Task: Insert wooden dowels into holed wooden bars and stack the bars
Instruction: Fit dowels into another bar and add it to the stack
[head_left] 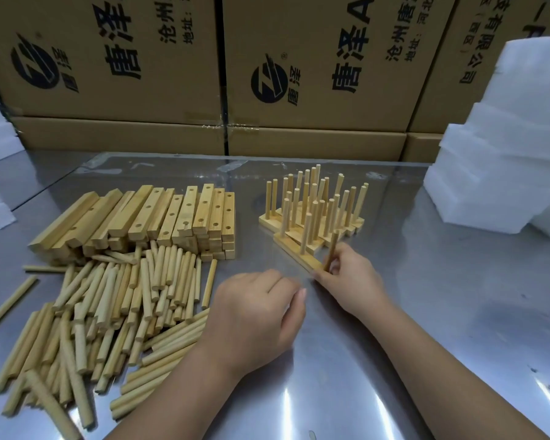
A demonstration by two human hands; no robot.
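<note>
Dowel (331,249) pinched upright in your right hand (350,276), over near end of front bar (290,245), right of dowel pile (108,312). Your left hand (258,315) loose, empty, beside pile. Filled bars (318,211) few, right of pile; bare bars (159,217) behind pile, plenty left.

Leaving bench (426,312) open near right; crowding left with loose dowels (108,312), stacked bars (156,217); walling far right with foam (505,154).

The cardboard boxes (315,100) at the back bear a black round logo, "唐泽", "沧州唐泽" and "地址:河北".
</note>
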